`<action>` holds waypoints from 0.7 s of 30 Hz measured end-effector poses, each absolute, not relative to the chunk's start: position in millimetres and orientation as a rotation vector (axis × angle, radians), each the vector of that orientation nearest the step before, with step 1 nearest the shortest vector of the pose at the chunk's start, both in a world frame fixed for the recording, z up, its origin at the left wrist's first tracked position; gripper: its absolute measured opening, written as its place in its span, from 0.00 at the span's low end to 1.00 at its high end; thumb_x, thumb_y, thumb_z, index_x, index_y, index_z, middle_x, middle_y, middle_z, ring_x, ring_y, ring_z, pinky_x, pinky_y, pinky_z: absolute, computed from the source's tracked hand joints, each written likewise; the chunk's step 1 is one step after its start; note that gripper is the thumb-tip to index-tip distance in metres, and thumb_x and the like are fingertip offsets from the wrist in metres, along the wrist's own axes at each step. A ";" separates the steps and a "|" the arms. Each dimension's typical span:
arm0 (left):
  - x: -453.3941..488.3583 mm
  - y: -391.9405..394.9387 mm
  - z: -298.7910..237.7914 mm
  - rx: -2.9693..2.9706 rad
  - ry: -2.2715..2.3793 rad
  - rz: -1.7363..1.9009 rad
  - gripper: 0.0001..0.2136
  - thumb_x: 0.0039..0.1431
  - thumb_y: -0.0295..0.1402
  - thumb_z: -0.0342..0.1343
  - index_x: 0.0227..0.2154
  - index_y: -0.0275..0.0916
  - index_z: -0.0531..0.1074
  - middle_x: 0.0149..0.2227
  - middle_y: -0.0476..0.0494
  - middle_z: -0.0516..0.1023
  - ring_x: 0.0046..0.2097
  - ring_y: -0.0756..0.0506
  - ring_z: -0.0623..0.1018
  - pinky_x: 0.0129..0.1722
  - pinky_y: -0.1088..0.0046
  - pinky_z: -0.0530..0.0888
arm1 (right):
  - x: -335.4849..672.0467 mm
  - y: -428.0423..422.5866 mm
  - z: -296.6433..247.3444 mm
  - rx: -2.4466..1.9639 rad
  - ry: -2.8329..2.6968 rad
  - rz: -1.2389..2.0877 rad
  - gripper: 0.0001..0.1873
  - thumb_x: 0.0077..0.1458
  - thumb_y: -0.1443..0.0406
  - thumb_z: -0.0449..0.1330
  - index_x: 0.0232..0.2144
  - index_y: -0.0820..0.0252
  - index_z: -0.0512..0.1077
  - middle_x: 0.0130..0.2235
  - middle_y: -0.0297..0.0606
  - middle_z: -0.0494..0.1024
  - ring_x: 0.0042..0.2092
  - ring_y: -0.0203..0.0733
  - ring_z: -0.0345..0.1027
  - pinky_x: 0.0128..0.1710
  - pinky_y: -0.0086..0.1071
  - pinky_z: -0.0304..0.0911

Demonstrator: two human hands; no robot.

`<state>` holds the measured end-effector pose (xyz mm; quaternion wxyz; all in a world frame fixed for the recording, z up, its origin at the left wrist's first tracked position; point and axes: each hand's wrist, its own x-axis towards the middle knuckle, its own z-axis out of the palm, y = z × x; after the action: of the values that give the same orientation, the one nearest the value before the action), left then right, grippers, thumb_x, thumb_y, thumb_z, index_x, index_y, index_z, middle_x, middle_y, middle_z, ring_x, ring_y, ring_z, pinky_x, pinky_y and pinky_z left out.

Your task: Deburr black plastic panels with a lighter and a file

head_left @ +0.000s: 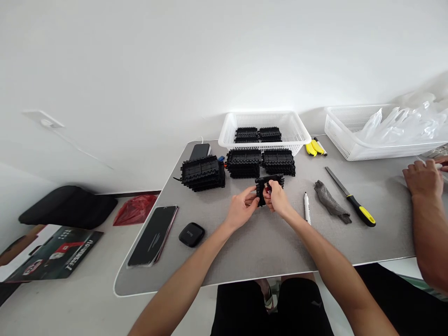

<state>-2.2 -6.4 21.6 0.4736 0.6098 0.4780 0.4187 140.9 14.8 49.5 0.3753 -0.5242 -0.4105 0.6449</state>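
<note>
My left hand [241, 208] pinches the lower left edge of a black plastic part [259, 185] with toothed edges, tilted up off the table. Closed around a small dark-red object with a light metallic end [267, 187], my right hand [276, 199] works against the face of that same part. Most of the red object is hidden by the fingers, so its kind cannot be made out. Just beyond the hands are stacks of similar black parts: a left stack [202, 172], a middle stack [244, 163] and a right stack [279, 162].
A white basket [265, 116] holds more black parts; another basket [345, 144] holds plastic bags. To the right lie a marker [307, 207], grey cloth [332, 202], file [350, 198] and yellow tools [315, 148]. A phone [153, 236] and black case [192, 234] lie left. Another person's hand [424, 179] is far right.
</note>
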 end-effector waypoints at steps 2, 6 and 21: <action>-2.2 -6.3 22.0 1.494 1.170 1.017 0.20 0.57 0.38 0.55 0.50 0.35 0.69 0.38 0.41 0.81 0.36 0.42 0.81 0.36 0.63 0.81 | 141.1 15.0 49.4 -1.345 -1.045 1.663 0.22 0.61 0.57 0.39 0.16 0.56 0.51 0.14 0.27 0.48 0.16 0.30 0.39 0.14 0.26 0.37; -2.2 -5.9 21.6 1.502 1.171 1.019 0.20 0.57 0.38 0.54 0.51 0.36 0.69 0.37 0.42 0.81 0.35 0.43 0.81 0.36 0.63 0.81 | 141.7 15.7 47.7 -1.346 -1.034 1.675 0.21 0.60 0.57 0.39 0.17 0.56 0.51 0.15 0.27 0.48 0.16 0.29 0.38 0.14 0.26 0.37; -3.3 -4.5 18.9 1.448 1.168 1.079 0.21 0.56 0.39 0.57 0.51 0.37 0.70 0.41 0.39 0.81 0.38 0.40 0.82 0.36 0.61 0.82 | 141.0 15.0 52.3 -1.265 -0.807 1.784 0.20 0.59 0.56 0.39 0.17 0.56 0.51 0.15 0.26 0.47 0.16 0.28 0.35 0.15 0.25 0.33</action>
<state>-3.3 -4.5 18.9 0.4754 0.5924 0.4779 0.4413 141.0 15.0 52.3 0.3942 -0.4988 -0.3183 0.7032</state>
